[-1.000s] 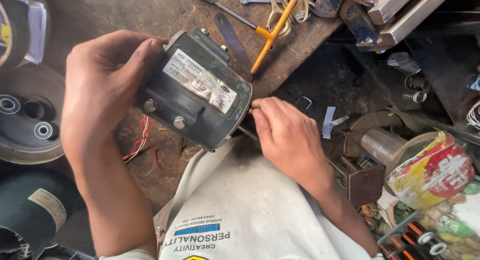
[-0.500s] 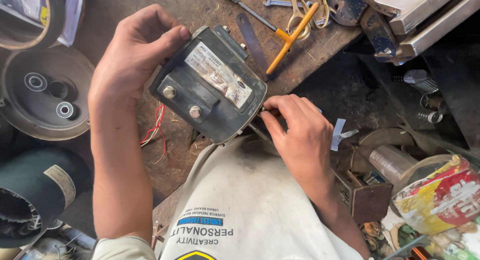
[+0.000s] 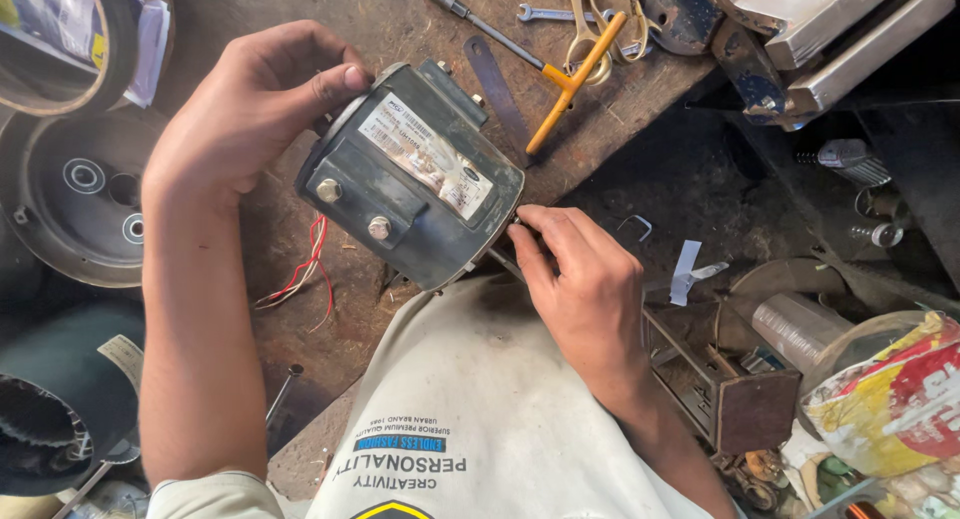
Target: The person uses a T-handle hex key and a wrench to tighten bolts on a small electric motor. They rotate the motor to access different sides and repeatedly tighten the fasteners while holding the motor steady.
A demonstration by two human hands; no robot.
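Left hand: the left hand [image 3: 245,114] comes in from the lower left of the frame, forearm running straight up, fingers curled over the far end of the motor [image 3: 410,174] and the thumb pressed flat on its top edge, gripping it.
Right hand: the right hand [image 3: 585,284] reaches in from the lower right, wrist bent, fingertips [image 3: 530,229] bunched and pinching at something small on the motor's near right end; what it is I cannot tell.
Motor: a dark grey, drum-shaped motor, centre of the frame, held tilted above the surface [image 3: 400,29], a pale worn label across its side and two round bolt heads on a raised plate.
Wires: red and white wires [image 3: 305,269] trail down, lower left of the motor.
Tool: a yellow T-handled tool [image 3: 560,79] lies on the surface, upper centre.
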